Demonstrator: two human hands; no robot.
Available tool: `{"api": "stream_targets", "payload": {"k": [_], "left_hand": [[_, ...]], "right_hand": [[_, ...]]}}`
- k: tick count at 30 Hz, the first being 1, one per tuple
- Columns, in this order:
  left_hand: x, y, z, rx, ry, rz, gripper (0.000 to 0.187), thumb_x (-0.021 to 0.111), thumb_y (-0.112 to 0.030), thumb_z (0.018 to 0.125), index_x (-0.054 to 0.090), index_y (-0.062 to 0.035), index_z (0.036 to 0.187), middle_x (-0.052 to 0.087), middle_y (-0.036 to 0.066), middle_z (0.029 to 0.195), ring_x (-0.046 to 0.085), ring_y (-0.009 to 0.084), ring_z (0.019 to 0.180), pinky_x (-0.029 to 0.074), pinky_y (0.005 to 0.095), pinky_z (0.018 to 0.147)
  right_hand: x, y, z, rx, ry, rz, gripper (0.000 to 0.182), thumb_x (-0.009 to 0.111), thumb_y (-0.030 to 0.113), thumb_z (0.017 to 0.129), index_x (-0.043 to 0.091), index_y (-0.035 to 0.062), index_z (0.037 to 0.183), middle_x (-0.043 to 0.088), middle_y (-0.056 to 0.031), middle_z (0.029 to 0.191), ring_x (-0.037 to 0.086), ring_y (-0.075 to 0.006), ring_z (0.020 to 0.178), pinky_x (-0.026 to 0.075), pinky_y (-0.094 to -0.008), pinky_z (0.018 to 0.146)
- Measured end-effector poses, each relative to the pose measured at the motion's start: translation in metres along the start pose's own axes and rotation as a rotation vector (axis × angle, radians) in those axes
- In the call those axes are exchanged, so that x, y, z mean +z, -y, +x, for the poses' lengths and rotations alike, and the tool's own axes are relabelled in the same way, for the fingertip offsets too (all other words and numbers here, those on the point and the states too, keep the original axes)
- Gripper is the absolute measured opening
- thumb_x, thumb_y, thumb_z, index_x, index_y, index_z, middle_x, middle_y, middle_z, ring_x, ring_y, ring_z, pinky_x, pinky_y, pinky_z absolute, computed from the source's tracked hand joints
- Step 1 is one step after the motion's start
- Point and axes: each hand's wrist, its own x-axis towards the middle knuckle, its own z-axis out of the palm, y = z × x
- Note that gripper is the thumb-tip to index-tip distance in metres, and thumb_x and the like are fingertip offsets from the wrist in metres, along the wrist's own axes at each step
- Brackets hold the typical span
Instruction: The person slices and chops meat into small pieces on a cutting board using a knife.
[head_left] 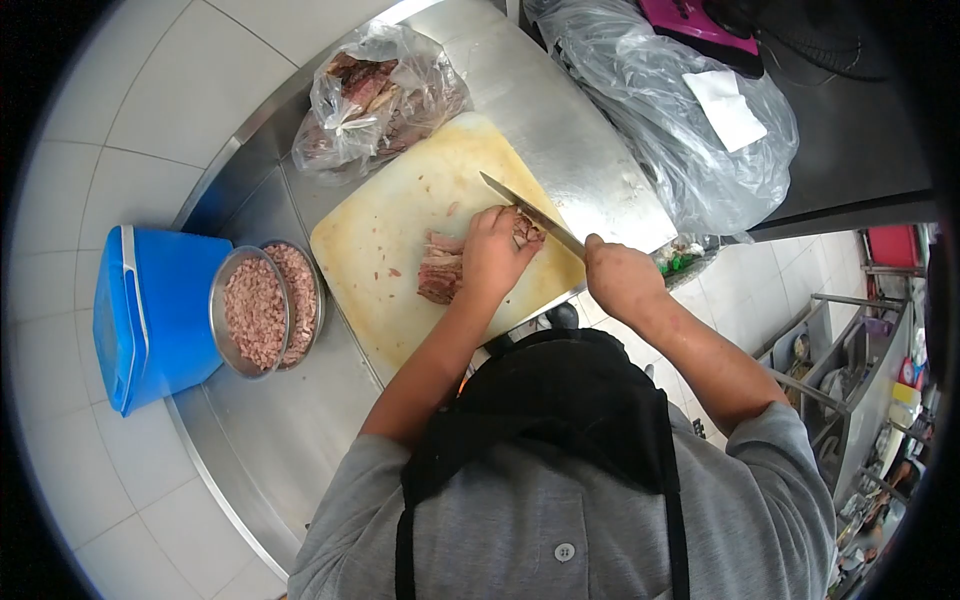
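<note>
A piece of brownish-pink meat [440, 270] lies on the pale yellow cutting board [375, 225]. My left hand [490, 255] presses down on the meat, its fingers curled over it. In my right hand [620, 275] is the handle of a long knife [535, 214], whose blade points up and left across the board. The blade is beside my left fingertips, at the right end of the meat. Small cut bits [527, 232] sit there, partly hidden by the fingers and blade. A few scraps are scattered over the board.
Two metal bowls of diced meat [255, 308] stand left of the board, beside a blue cooler [170, 310]. A clear bag of meat [375, 100] is behind the board on the steel counter [520, 85]. A large plastic bag [670, 120] lies at the right. Shelves [840, 370] stand farther right.
</note>
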Motion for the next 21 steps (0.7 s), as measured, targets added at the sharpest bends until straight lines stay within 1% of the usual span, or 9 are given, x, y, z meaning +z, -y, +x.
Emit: {"api": "stream_targets", "payload": {"k": [1, 3, 5, 10, 12, 13, 15, 19, 21], "left_hand": [[0.001, 0.001, 0.000, -0.001, -0.002, 0.000, 0.053, 0.087, -0.029, 0.074, 0.067, 0.0009, 0.113, 0.065, 0.020, 0.117, 0.060, 0.0381, 0.111, 0.049, 0.0484, 0.095], [0.003, 0.003, 0.001, -0.051, 0.099, 0.017, 0.054, 0.088, -0.028, 0.073, 0.067, 0.0011, 0.114, 0.066, 0.020, 0.115, 0.060, 0.0376, 0.110, 0.050, 0.0471, 0.094], [-0.002, -0.002, -0.004, -0.084, 0.078, -0.008, 0.052, 0.087, -0.026, 0.073, 0.067, 0.0004, 0.113, 0.066, 0.019, 0.114, 0.060, 0.0375, 0.110, 0.050, 0.0465, 0.093], [-0.005, -0.007, -0.006, -0.103, -0.023, -0.062, 0.049, 0.087, -0.024, 0.073, 0.068, -0.0016, 0.111, 0.066, 0.018, 0.110, 0.061, 0.0378, 0.109, 0.051, 0.0459, 0.093], [-0.004, -0.005, -0.005, -0.011, -0.054, -0.080, 0.045, 0.086, -0.021, 0.074, 0.068, -0.0028, 0.110, 0.066, 0.016, 0.112, 0.061, 0.0374, 0.108, 0.051, 0.0460, 0.093], [-0.004, -0.005, -0.005, -0.011, -0.055, -0.081, 0.045, 0.086, -0.021, 0.074, 0.068, -0.0028, 0.110, 0.066, 0.016, 0.112, 0.061, 0.0374, 0.108, 0.051, 0.0460, 0.093], [-0.005, -0.003, -0.003, 0.129, -0.003, -0.102, 0.038, 0.084, -0.017, 0.076, 0.069, -0.0046, 0.108, 0.065, 0.012, 0.113, 0.061, 0.0351, 0.108, 0.052, 0.0440, 0.092], [0.003, 0.009, -0.005, 0.154, 0.054, -0.122, 0.027, 0.082, -0.012, 0.077, 0.071, -0.0050, 0.101, 0.065, 0.010, 0.111, 0.062, 0.0324, 0.107, 0.053, 0.0417, 0.091], [-0.003, 0.000, -0.003, 0.109, -0.031, -0.151, 0.017, 0.080, -0.010, 0.078, 0.073, -0.0048, 0.092, 0.065, 0.010, 0.105, 0.063, 0.0311, 0.102, 0.053, 0.0406, 0.089]], "right_hand": [[0.000, 0.000, 0.000, 0.004, 0.009, -0.001, 0.017, 0.046, 0.010, 0.097, 0.056, -0.0023, 0.104, 0.071, -0.0234, 0.084, 0.071, -0.0408, 0.079, 0.056, -0.0516, 0.072], [-0.005, 0.005, -0.001, 0.004, 0.016, -0.003, 0.018, 0.046, 0.010, 0.097, 0.056, -0.0023, 0.104, 0.071, -0.0234, 0.084, 0.071, -0.0408, 0.080, 0.057, -0.0515, 0.072], [-0.018, 0.016, -0.004, 0.044, 0.107, 0.016, 0.021, 0.049, 0.006, 0.093, 0.056, -0.0046, 0.109, 0.072, -0.0255, 0.094, 0.073, -0.0398, 0.089, 0.058, -0.0487, 0.078], [-0.010, 0.015, 0.003, 0.042, 0.095, 0.049, 0.020, 0.049, 0.006, 0.093, 0.056, -0.0048, 0.109, 0.072, -0.0259, 0.093, 0.073, -0.0402, 0.089, 0.058, -0.0489, 0.078], [-0.008, 0.011, 0.004, 0.045, 0.088, 0.069, 0.020, 0.050, 0.006, 0.093, 0.056, -0.0048, 0.109, 0.072, -0.0259, 0.093, 0.073, -0.0404, 0.089, 0.058, -0.0490, 0.079], [-0.008, 0.009, 0.004, 0.041, 0.072, 0.077, 0.020, 0.050, 0.006, 0.093, 0.056, -0.0047, 0.109, 0.072, -0.0258, 0.093, 0.073, -0.0406, 0.089, 0.058, -0.0493, 0.079], [-0.009, 0.006, 0.003, 0.041, 0.053, 0.081, 0.020, 0.050, 0.006, 0.093, 0.056, -0.0046, 0.108, 0.072, -0.0257, 0.093, 0.073, -0.0408, 0.088, 0.058, -0.0496, 0.079], [-0.012, 0.004, 0.001, 0.055, 0.060, 0.059, 0.020, 0.050, 0.007, 0.093, 0.057, -0.0042, 0.107, 0.072, -0.0255, 0.092, 0.073, -0.0408, 0.087, 0.057, -0.0499, 0.078], [-0.017, 0.002, -0.001, 0.055, 0.069, 0.037, 0.019, 0.050, 0.006, 0.092, 0.057, -0.0039, 0.107, 0.072, -0.0254, 0.091, 0.073, -0.0408, 0.086, 0.058, -0.0499, 0.077]]}}
